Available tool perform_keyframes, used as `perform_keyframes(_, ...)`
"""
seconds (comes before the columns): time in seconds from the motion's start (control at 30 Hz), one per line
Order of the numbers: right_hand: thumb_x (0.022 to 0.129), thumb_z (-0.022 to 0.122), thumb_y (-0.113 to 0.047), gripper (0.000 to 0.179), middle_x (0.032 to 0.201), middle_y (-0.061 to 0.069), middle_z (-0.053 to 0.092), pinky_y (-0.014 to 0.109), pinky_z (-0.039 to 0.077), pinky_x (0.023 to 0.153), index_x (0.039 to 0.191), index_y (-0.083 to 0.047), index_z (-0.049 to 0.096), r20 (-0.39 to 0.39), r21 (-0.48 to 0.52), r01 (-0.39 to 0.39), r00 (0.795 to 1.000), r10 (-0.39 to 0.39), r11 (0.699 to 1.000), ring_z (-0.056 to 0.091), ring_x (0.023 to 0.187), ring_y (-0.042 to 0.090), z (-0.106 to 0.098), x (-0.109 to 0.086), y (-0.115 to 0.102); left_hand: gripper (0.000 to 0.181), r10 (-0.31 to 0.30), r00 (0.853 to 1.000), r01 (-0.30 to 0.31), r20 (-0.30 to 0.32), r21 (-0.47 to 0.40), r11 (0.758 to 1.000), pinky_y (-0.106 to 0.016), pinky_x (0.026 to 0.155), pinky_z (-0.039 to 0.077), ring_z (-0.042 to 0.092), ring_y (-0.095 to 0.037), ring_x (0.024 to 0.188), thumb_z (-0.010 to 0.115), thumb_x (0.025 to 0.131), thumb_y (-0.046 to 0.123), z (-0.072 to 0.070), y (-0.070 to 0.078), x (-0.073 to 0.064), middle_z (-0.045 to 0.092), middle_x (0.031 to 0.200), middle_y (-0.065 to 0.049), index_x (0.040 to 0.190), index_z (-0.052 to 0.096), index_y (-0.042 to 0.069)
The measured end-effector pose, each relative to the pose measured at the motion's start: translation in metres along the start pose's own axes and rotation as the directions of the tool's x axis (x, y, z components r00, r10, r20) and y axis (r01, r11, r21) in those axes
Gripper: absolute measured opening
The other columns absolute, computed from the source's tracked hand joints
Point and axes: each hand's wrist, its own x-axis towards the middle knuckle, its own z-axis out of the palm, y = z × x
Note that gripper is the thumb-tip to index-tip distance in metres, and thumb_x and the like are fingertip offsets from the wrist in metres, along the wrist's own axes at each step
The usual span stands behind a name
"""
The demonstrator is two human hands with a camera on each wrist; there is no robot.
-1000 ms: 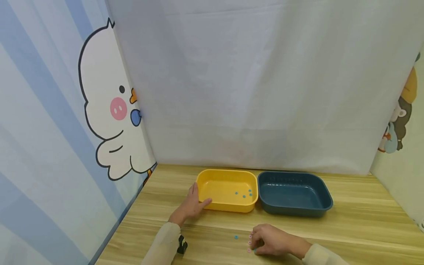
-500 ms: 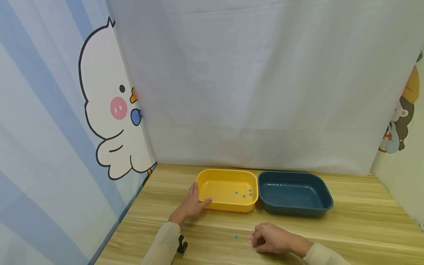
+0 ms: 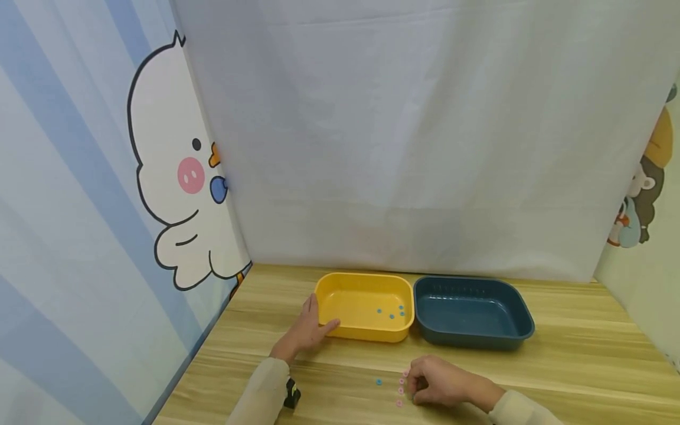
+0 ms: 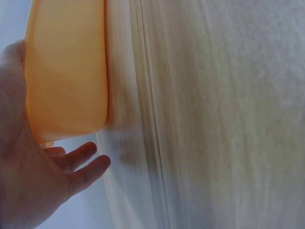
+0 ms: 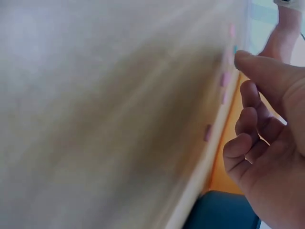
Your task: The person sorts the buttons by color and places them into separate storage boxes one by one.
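In the head view my left hand [image 3: 305, 329] lies at the near left corner of a yellow plastic basin [image 3: 366, 335], thumb along its front and fingers along its side. The left wrist view shows those fingers loosely extended beside the wall. Several small blue ring beads [image 3: 391, 316] are in the basin. My right hand [image 3: 438, 381] is low over the table, thumb and index finger pinching a blue bead largely hidden by the fingertips. Just left of it several pink ring beads [image 3: 401, 391] lie in a near-straight row. One blue bead [image 3: 379, 382] sits farther left.
A dark blue basin [image 3: 473, 339] stands right beside the yellow one on the wooden table [image 3: 579, 354]. A grey-white curtain [image 3: 398, 147] hangs behind both. Below my left hand a black clip-like piece [image 3: 291, 394] shows at the sleeve.
My right hand has shifted slightly to the right, away from the pink beads. The blue bead seen at its fingertips earlier is now hidden there. My left hand and both basins have stayed put.
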Motion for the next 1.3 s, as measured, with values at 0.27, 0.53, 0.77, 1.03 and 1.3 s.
perform_keyframes(0.27,0.079,0.073,-0.006,0.015,0.072,-0.017,0.060,0.017,0.043,0.052,0.074,-0.019,0.066,-0.137,0.098,-0.035,0.989,0.048,0.995,0.047,0.061,-0.004,-0.012,0.004,0.001,0.097,-0.009,1.000,0.009,0.003,-0.013,1.000,-0.051,0.108,0.023,0.020,-0.044,0.136,0.055,0.092,0.048,0.000,0.002,-0.003,0.004,0.151,-0.033,0.146,-0.001,-0.011)
perform_keyframes(0.53,0.088,0.068,-0.012,0.005,0.076,-0.013,0.062,0.023,0.048,0.058,0.083,-0.014,0.066,-0.115,0.204,-0.180,0.972,0.206,0.962,0.056,0.067,0.003,-0.030,0.007,0.001,0.097,-0.012,1.000,0.012,0.004,-0.013,1.000,-0.051,0.108,0.023,0.020,-0.044,0.136,0.055,0.092,0.048,0.000,0.002,-0.003,0.004,0.150,-0.033,0.146,0.000,-0.011)
perform_keyframes(0.77,0.089,0.067,-0.013,0.005,0.080,-0.008,0.062,0.025,0.049,0.061,0.089,-0.008,0.065,-0.163,0.231,-0.218,0.952,0.259,0.948,0.057,0.070,0.006,-0.043,0.013,0.004,0.097,-0.004,1.000,0.004,-0.001,-0.021,1.000,-0.052,0.108,0.023,0.020,-0.045,0.136,0.055,0.093,0.046,0.000,0.001,-0.003,0.004,0.150,-0.033,0.146,0.000,-0.012)
perform_keyframes(1.03,0.088,0.067,-0.009,0.003,0.085,0.003,0.065,0.025,0.049,0.063,0.089,-0.009,0.064,-0.258,0.256,-0.217,0.924,0.283,0.942,0.057,0.073,0.008,-0.052,0.023,0.005,0.095,-0.029,1.000,0.029,0.001,-0.034,0.999,-0.051,0.108,0.023,0.021,-0.044,0.136,0.055,0.094,0.044,0.001,0.001,-0.003,0.004,0.151,-0.031,0.147,-0.002,-0.010)
perform_keyframes(1.3,0.089,0.065,-0.011,0.005,0.086,-0.004,0.063,0.026,0.049,0.067,0.092,-0.007,0.064,-0.301,0.232,-0.219,0.910,0.284,0.948,0.058,0.075,0.008,-0.058,0.031,0.008,0.097,-0.034,0.999,0.034,0.007,-0.044,0.998,-0.051,0.108,0.023,0.020,-0.043,0.136,0.056,0.093,0.046,0.001,0.001,-0.001,0.003,0.152,-0.030,0.147,-0.003,-0.009)
